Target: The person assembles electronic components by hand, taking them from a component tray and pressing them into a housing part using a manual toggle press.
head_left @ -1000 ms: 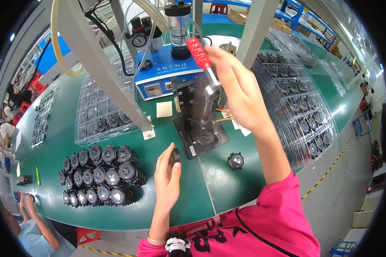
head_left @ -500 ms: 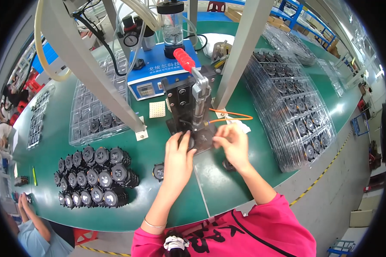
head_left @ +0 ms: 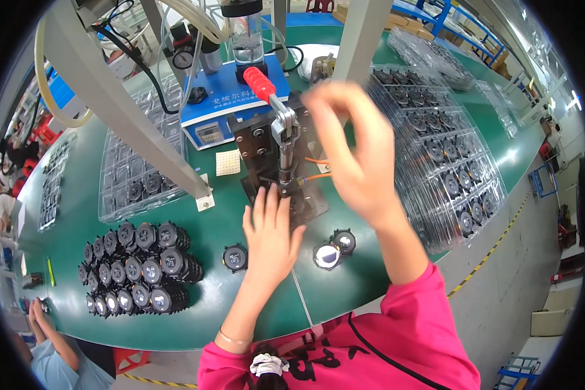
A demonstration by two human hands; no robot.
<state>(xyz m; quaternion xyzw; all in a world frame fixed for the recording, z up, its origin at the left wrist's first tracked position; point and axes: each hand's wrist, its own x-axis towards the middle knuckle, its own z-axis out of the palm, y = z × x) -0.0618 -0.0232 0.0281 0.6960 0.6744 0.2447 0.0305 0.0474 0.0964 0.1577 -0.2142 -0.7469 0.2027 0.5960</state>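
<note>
My left hand (head_left: 268, 237) lies with fingers stretched out at the base of a dark metal clamp fixture (head_left: 257, 146); what is under the fingertips is hidden. My right hand (head_left: 361, 159) is raised to the right of the clamp's red handle (head_left: 260, 85), apart from it. It is blurred, its thumb and fingers curved with a gap between, and nothing shows in it. A round black watch-like case (head_left: 234, 258) lies left of my left wrist. To the right, a case with a bright face (head_left: 327, 255) touches another black case (head_left: 344, 241).
Rows of stacked black cases (head_left: 136, 266) stand at left. Clear plastic trays (head_left: 429, 188) pile up at right, more trays (head_left: 127, 162) at back left. A blue box (head_left: 227, 104) sits behind the fixture, between grey posts (head_left: 136, 117). A co-worker's hands (head_left: 39, 315) are at far left.
My right hand has risen from beside the fixture's base towards the handle's height. A bright-faced case now shows by the black one at right. The dark round piece by my left fingers no longer shows.
</note>
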